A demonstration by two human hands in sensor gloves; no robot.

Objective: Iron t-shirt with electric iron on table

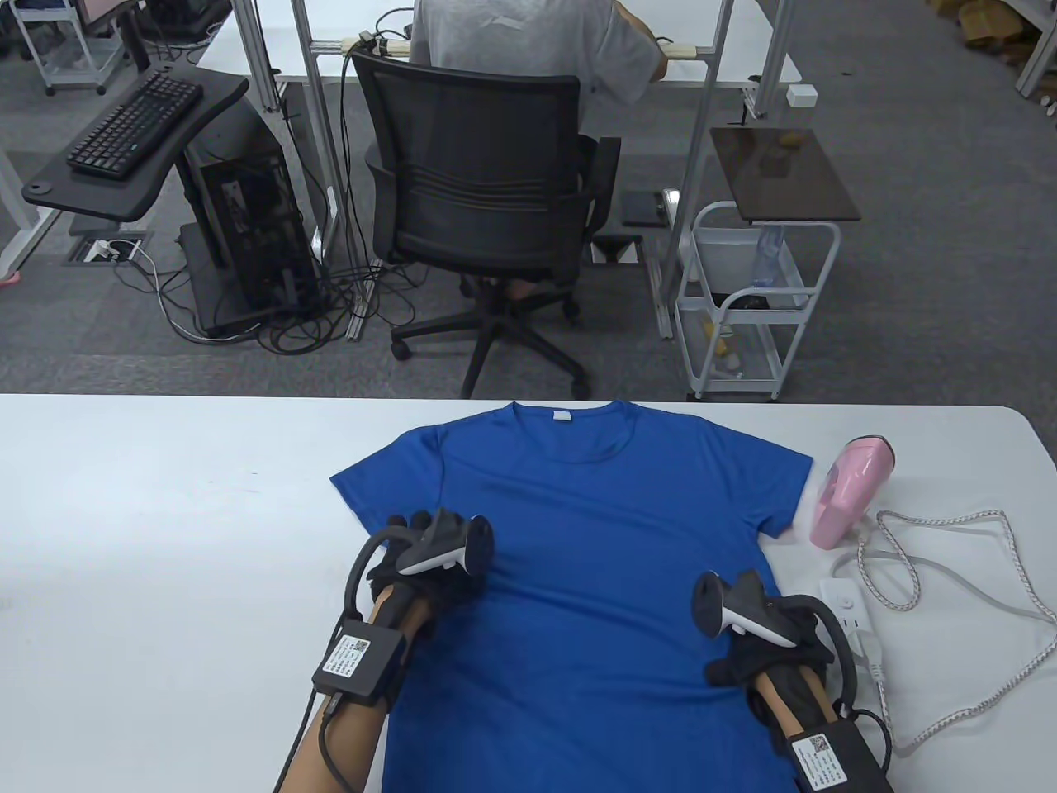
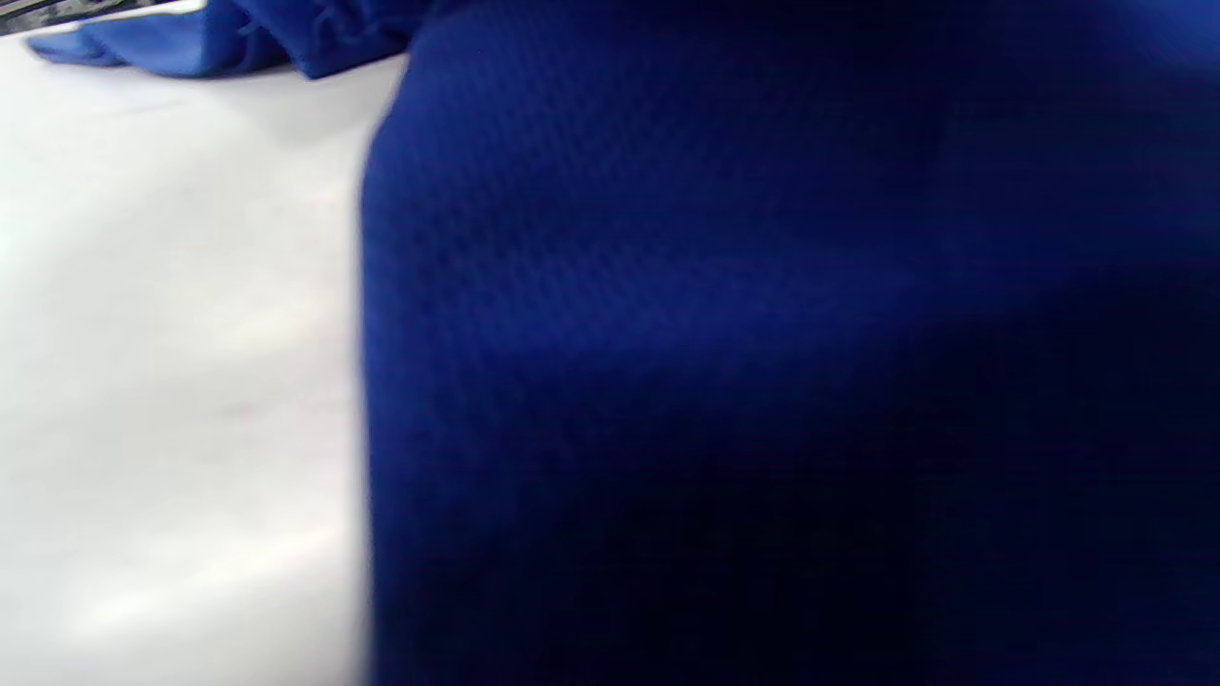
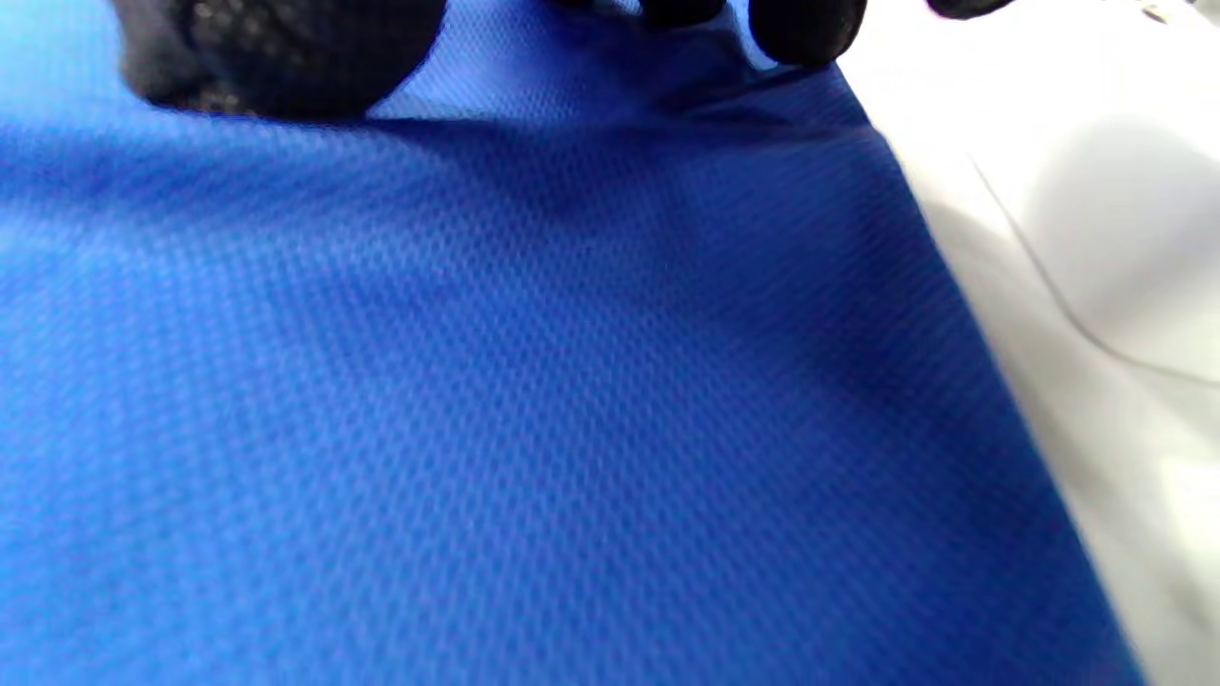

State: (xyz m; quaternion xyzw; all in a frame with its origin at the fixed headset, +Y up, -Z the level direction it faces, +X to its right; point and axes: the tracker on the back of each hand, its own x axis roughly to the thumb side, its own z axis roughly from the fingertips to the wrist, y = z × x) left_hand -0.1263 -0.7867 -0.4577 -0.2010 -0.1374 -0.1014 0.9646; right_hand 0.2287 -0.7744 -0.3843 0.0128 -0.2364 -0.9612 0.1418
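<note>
Blue t-shirt [image 1: 594, 529] spread flat on the white bench [image 1: 165, 512], soft and floppy. Pink iron [image 1: 850, 491] just beside the right sleeve, untouched; best taken by its handle. Left hand [image 1: 425, 562] and right hand [image 1: 764, 640] resting on the cloth, fingers [image 3: 276, 52] seemingly relaxed, holding nothing.

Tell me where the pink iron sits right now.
In the table view, the pink iron stands on the white table, just beyond the blue t-shirt's sleeve on the right, with neither hand on it.
</note>
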